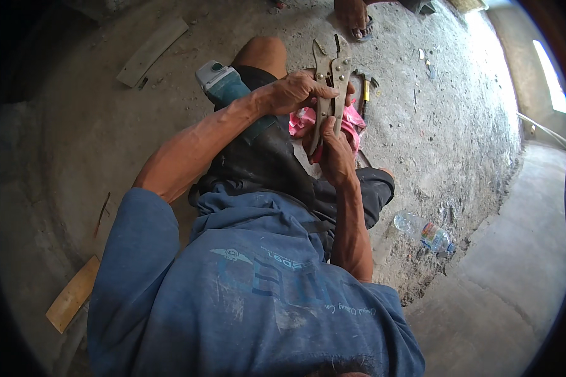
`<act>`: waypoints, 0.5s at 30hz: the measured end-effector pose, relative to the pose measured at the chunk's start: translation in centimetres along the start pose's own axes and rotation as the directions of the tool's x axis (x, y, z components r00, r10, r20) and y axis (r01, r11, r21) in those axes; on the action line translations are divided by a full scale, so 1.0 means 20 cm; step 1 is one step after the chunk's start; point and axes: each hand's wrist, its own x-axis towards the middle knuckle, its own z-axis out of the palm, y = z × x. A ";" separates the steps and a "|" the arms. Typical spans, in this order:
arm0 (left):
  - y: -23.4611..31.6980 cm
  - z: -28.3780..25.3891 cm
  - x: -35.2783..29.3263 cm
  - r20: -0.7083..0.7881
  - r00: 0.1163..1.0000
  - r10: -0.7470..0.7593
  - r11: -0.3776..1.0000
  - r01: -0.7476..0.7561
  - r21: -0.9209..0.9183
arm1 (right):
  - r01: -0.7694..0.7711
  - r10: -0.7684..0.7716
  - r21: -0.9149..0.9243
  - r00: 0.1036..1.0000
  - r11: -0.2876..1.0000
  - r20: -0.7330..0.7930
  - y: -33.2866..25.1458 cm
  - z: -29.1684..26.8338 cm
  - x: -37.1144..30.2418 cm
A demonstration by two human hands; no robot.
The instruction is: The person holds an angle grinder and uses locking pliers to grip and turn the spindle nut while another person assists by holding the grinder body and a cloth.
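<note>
Over my crossed legs I hold a pair of grey metal locking pliers (324, 94), jaws pointing away from me. My left hand (295, 92) is closed on the pliers just below the jaws, thumb laid across them. Lower down, my right hand (337, 154) wraps the handles, and a bit of red shows beneath it. The fingers behind the pliers are partly hidden. A pink plastic bag (356, 125) lies just beyond and under the hands. By my left forearm rests a teal power tool (225, 88) with a grey end, partly covered by the arm.
A hammer (366, 94) with a yellow and black handle lies beyond the bag. To the right is a clear plastic bottle (431, 235) on rough, rubble-strewn concrete. Boards (152, 51) (73, 294) lie at left. Another person's sandaled foot (361, 29) is at the top.
</note>
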 end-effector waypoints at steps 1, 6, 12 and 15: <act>0.00 -0.01 0.00 0.023 1.000 -0.006 1.000 0.006 0.009 | -0.013 0.008 -0.104 0.999 0.994 -0.045 -0.01 0.01 0.00; 0.01 -0.01 -0.02 0.064 0.997 -0.032 0.999 0.030 0.026 | -0.004 -0.004 -0.226 0.999 0.974 -0.034 -0.06 0.02 -0.04; 0.04 0.03 -0.02 0.117 0.993 -0.013 0.998 0.006 0.060 | 0.013 -0.012 -0.006 0.993 1.000 0.118 -0.06 -0.03 -0.04; 0.02 0.03 -0.01 0.075 0.997 0.022 0.996 -0.029 0.082 | -0.059 0.049 0.061 0.986 0.996 0.161 -0.07 -0.08 -0.05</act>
